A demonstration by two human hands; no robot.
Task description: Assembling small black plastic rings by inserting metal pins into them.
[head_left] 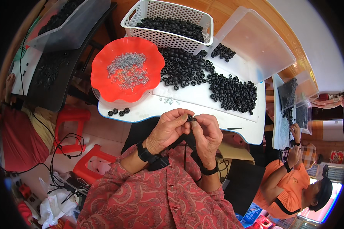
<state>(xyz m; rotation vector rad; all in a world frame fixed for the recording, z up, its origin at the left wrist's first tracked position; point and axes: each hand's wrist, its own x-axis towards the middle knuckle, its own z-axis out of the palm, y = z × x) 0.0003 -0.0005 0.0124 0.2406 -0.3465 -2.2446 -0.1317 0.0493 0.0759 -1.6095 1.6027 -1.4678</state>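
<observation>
My left hand [171,126] and my right hand [205,134] meet in front of my chest, just off the table's near edge. Between their fingertips is a small black ring-shaped part [190,118], pinched from both sides; the fingers cover much of it. Whether the right fingertips also hold a smaller piece, I cannot tell. Beyond the hands, many black ring-shaped parts [233,93] lie heaped on the white table [141,110]. A red scalloped dish [99,72] at the left holds a spread of small shiny grey pieces [128,70]. Several black rings [118,112] sit apart near the left front edge.
A white perforated basket [172,40] full of black parts stands at the back. Beside it a clear plastic bin [256,42] lies tipped. A thin dark tool [234,128] rests near the front edge. Red stools [90,164] and cables are at the left; a person in orange [284,187] works at the right.
</observation>
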